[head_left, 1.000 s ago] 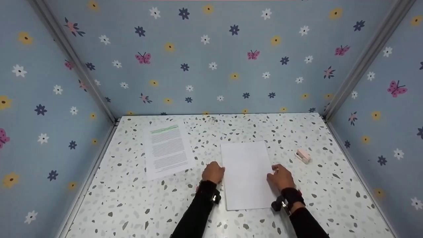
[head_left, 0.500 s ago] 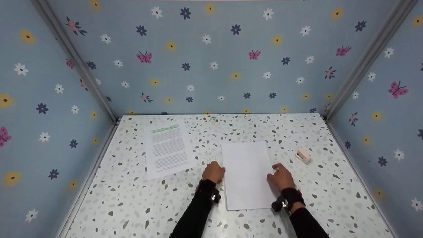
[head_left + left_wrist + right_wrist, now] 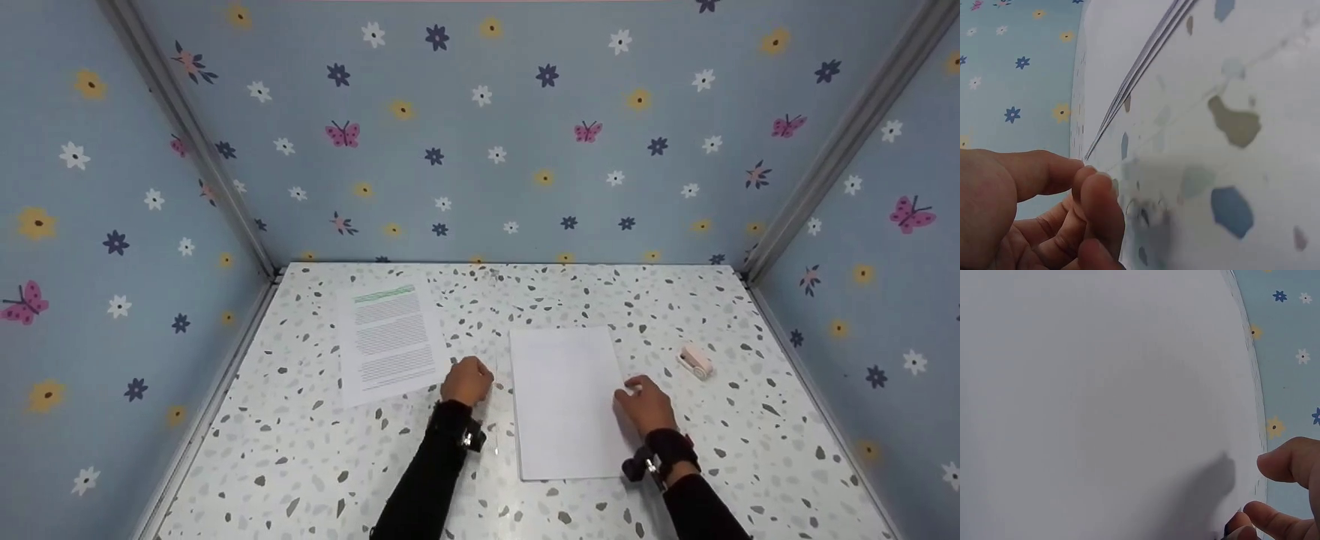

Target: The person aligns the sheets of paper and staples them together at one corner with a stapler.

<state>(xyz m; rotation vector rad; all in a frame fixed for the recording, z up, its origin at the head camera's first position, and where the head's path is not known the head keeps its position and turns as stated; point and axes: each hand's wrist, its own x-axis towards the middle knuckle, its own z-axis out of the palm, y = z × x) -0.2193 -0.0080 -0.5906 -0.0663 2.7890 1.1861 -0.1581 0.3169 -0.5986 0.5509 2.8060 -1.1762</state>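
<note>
A stack of blank white paper lies on the speckled table, its layered edges visible in the left wrist view. My left hand is to the left of the stack, apart from it, fingers loosely curled and nothing seen between them. The lower right corner of a printed sheet with green highlighting at its top is close beside that hand. At the stack's right edge is my right hand, thumb and fingers spread apart, fingertips close to the paper. Its shadow falls across the top sheet.
A small pink stapler-like item sits on the table to the right of the stack. Flower-patterned walls enclose the table at the back and both sides.
My left hand has moved away from the stack's left edge, toward the printed sheet. The right hand stays beside the stack, and the head view has shifted slightly.
</note>
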